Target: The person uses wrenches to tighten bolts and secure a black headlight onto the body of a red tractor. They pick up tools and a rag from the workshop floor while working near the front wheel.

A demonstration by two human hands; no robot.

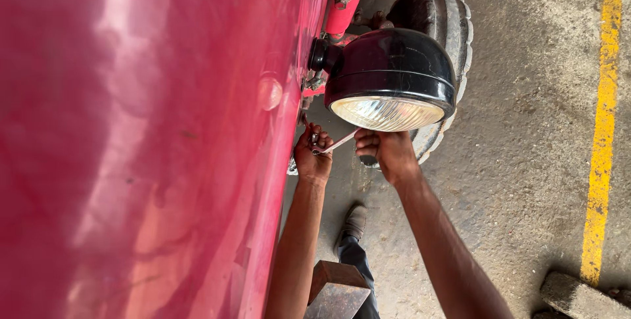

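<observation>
My left hand (313,153) reaches under the edge of a glossy red vehicle body panel (144,141), its fingers closed around a small fitting at the end of a thin metal wrench (336,143). Gripping the wrench's dark handle end is my right hand (386,151), just below a black round headlamp (391,72) with a ribbed glass lens. Both hands sit close together beneath the lamp. The fitting itself is mostly hidden by my fingers.
A ridged black tyre (442,23) stands behind the lamp on a stained concrete floor (519,148). A yellow painted line (601,128) runs along the right. My shoe (355,222) and a rusty metal block (336,291) are below; a stone block (578,296) lies bottom right.
</observation>
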